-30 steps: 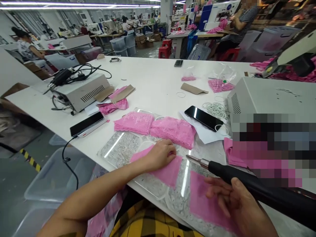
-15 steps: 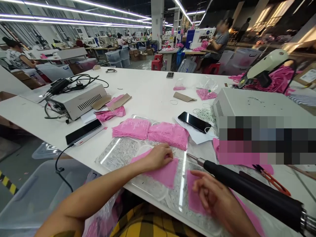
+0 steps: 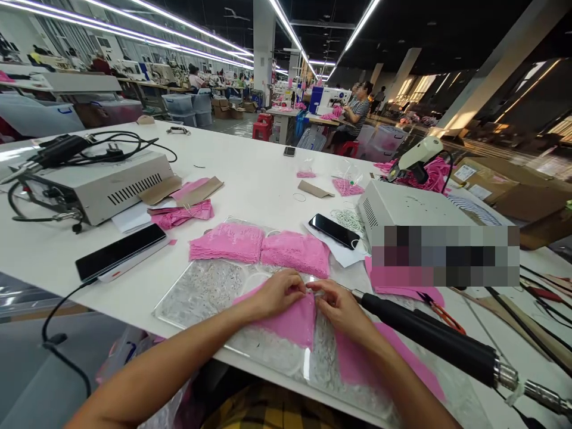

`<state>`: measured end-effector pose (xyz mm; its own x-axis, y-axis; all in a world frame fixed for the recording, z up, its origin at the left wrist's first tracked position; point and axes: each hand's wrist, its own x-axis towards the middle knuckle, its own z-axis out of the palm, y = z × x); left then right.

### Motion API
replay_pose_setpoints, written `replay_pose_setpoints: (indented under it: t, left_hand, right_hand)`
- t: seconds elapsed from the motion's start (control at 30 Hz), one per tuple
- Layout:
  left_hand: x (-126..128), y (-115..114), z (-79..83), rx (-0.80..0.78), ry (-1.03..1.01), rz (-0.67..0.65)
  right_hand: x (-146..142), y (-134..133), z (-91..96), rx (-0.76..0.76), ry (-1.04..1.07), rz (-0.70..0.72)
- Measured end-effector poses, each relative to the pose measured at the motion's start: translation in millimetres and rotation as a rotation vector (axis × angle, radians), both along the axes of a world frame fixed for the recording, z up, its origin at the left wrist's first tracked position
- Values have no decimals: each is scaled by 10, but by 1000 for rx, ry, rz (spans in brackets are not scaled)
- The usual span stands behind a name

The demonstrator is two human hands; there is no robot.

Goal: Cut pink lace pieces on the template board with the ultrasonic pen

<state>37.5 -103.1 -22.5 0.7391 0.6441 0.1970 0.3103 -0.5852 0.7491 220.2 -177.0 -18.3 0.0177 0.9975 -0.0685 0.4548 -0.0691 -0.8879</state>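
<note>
My left hand (image 3: 279,291) rests with curled fingers on a pink lace piece (image 3: 290,322) lying on a clear plate (image 3: 201,292). My right hand (image 3: 337,304) meets it at the top edge of that piece, fingertips pinched on the lace. A black handheld tool (image 3: 429,336) with a metal tip lies on the table just right of my right hand, not held. Another pink piece (image 3: 357,357) lies under my right forearm. Two stacks of pink lace (image 3: 259,245) sit just beyond my hands.
A black phone (image 3: 334,230) lies on paper beside rubber bands (image 3: 348,218). A white box machine (image 3: 411,208) stands at right, a grey one (image 3: 96,187) with cables at left, another phone (image 3: 120,251) nearby. Orange scissors (image 3: 440,313) lie right. A seated person (image 3: 355,116) works far back.
My right hand let go of the black tool and moved left to join my left hand at the pink piece. The tool now lies on the table. The camera tilted up.
</note>
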Motion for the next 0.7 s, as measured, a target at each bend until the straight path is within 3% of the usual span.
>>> replay_pose_setpoints:
  t: [0.17,0.53,0.7]
  left_hand:
    - [-23,-2,10,-28,-25,-28]
    - [-19,-31,100,-52,89,-65]
    - [70,-55,124,-62,164,-14]
  right_hand:
    - [18,28,52,7,-93,101]
    - [54,-3,24,24,-140,105]
    - [65,-24,8,60,-123,106]
